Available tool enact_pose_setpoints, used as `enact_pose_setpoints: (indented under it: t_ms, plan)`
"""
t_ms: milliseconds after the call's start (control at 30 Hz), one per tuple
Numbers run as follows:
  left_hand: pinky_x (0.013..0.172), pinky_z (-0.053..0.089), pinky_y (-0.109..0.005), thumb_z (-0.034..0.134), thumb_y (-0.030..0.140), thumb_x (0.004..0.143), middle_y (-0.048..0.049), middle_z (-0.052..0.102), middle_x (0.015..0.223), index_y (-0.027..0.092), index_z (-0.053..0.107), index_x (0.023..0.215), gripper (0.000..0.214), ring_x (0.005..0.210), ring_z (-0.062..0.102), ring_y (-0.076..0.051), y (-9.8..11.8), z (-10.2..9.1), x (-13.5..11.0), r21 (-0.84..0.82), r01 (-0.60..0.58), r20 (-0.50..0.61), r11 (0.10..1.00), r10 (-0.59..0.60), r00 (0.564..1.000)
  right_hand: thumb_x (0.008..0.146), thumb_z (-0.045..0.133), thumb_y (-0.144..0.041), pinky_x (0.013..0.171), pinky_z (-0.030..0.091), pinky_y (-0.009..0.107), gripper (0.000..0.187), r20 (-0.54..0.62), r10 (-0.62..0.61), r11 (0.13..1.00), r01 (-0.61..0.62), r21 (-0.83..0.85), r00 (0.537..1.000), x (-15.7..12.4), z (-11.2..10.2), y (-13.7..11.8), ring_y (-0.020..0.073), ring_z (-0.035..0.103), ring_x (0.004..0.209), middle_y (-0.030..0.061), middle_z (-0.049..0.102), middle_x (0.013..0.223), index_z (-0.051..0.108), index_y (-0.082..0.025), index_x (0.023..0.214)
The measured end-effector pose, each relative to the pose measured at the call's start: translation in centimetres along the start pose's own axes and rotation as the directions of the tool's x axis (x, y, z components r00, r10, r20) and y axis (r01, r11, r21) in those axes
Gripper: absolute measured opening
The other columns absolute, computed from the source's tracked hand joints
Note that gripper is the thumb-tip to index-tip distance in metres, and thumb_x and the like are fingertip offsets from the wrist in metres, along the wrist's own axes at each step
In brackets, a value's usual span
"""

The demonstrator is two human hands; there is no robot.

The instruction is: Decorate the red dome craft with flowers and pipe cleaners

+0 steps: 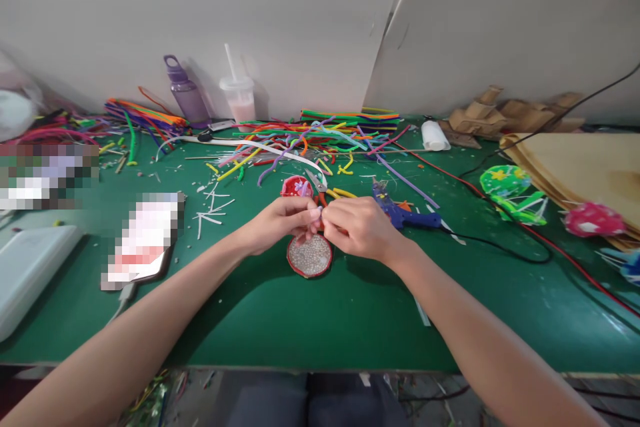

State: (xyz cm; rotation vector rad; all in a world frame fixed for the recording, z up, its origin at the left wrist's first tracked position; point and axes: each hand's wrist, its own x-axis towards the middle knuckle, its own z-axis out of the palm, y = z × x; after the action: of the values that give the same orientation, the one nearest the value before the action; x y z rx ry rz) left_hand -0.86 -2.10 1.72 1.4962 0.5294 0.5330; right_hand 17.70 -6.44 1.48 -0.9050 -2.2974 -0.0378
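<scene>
My left hand (pixel 293 219) and my right hand (pixel 354 223) meet over the middle of the table, both closed in a pinch with fingertips touching. A tiny pale purplish bit shows between them, too small to name. Just below lies a round disc (pixel 309 256) with a red rim and a beaded, pale face. Behind my left hand is a red round piece (pixel 297 186) with a light purple flower on it. Pliers with yellow and orange handles (pixel 344 193) lie behind my fingers, partly hidden. A blue glue gun (pixel 400 210) rests right of my right hand.
Loose coloured pipe cleaners (pixel 280 147) lie along the back, near a purple bottle (pixel 187 93) and a lidded cup (pixel 238 100). A phone (pixel 145 240) and a white box (pixel 37 273) are left. Green craft pieces (pixel 513 193), brown paper (pixel 575 160) and a red cable (pixel 550 240) are right.
</scene>
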Motion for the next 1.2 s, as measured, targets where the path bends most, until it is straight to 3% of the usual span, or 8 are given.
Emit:
enact_pose_setpoints:
  t_ms: [133,267,400,533,833,1000,1100,1200]
  plan:
    - [0.053,0.043,-0.022,0.056,0.036,0.085,-0.0006,0.055,0.065,0.012,0.058,0.071,0.027,0.057,0.051,-0.009,0.3,-0.3,0.2,0.238,-0.135,-0.006,0.962,0.14,0.99,0.081,0.044,-0.016,0.053,0.028,0.024,0.024,0.062,0.266,0.909,-0.272,0.314,0.962,0.4,-0.1,-0.6,0.0087,0.037,0.052,-0.0031,0.044,0.054,0.046,-0.018,0.058]
    - [0.055,0.043,-0.022,0.054,0.035,0.086,-0.0008,0.055,0.064,0.013,0.057,0.071,0.027,0.058,0.051,-0.009,0.1,-0.4,0.2,0.374,-0.231,-0.021,0.898,0.257,0.966,0.079,0.045,-0.018,0.044,0.026,0.022,0.024,0.284,0.438,0.577,-0.509,0.639,0.853,0.8,-0.4,-0.8,0.006,0.034,0.041,-0.0069,0.038,0.042,0.046,-0.018,0.055]
    - [0.056,0.043,-0.022,0.053,0.036,0.087,-0.0017,0.056,0.066,0.014,0.058,0.075,0.026,0.06,0.052,-0.01,-0.1,-0.4,0.2,0.444,-0.272,-0.016,0.854,0.311,0.95,0.076,0.049,-0.017,0.036,0.022,0.02,0.022,0.432,0.421,0.251,-0.56,0.789,0.797,0.9,-0.3,-0.5,0.0043,0.033,0.031,-0.0093,0.033,0.037,0.049,-0.018,0.055]
    - [0.056,0.044,-0.023,0.05,0.035,0.089,-0.0015,0.056,0.066,0.015,0.058,0.075,0.025,0.059,0.051,-0.01,-0.1,-0.5,0.2,0.552,-0.306,-0.019,0.776,0.379,0.925,0.077,0.052,-0.018,0.033,0.022,0.019,0.02,0.471,0.426,0.113,-0.562,0.82,0.773,0.9,-0.4,-0.2,0.0037,0.032,0.031,-0.0098,0.031,0.038,0.052,-0.016,0.057]
    - [0.079,0.048,-0.033,0.051,0.023,0.087,-0.0078,0.066,0.086,0.018,0.064,0.087,0.013,0.084,0.06,-0.017,-0.7,-0.9,-0.1,0.82,-0.416,0.083,0.392,0.639,0.765,0.085,0.052,-0.025,0.033,0.02,0.018,0.023,0.653,0.361,-0.204,-0.627,0.752,0.665,0.9,-0.1,0.1,0.0037,0.024,0.036,-0.0086,0.031,0.043,0.055,-0.014,0.065]
    - [0.074,0.046,-0.032,0.054,0.025,0.085,-0.006,0.062,0.078,0.018,0.062,0.077,0.013,0.077,0.056,-0.016,0.0,-0.4,-0.2,0.762,-0.393,0.024,0.514,0.584,0.811,0.078,0.053,-0.021,0.036,0.021,0.019,0.017,0.511,0.464,-0.028,-0.565,0.825,0.723,1.0,0.3,-0.4,0.0039,0.026,0.039,-0.0079,0.034,0.047,0.052,-0.016,0.062]
    - [0.06,0.044,-0.027,0.054,0.03,0.085,-0.0027,0.055,0.067,0.016,0.058,0.068,0.022,0.063,0.05,-0.012,0.4,-0.2,-0.2,0.525,-0.284,-0.072,0.802,0.374,0.924,0.08,0.05,-0.02,0.043,0.028,0.021,0.018,0.303,0.499,0.379,-0.518,0.767,0.812,0.8,0.1,-0.8,0.0058,0.034,0.044,-0.0058,0.042,0.051,0.05,-0.017,0.063]
    - [0.045,0.036,-0.021,0.052,0.032,0.085,-0.0016,0.052,0.062,0.015,0.055,0.068,0.024,0.052,0.045,-0.009,0.2,-0.3,-0.2,0.013,0.008,0.002,1.0,-0.008,1.0,0.083,0.048,-0.019,0.053,0.032,0.024,0.018,0.055,0.35,0.805,-0.331,0.493,0.935,0.6,-0.2,-1.1,0.0087,0.041,0.055,-0.0028,0.049,0.06,0.052,-0.018,0.065]
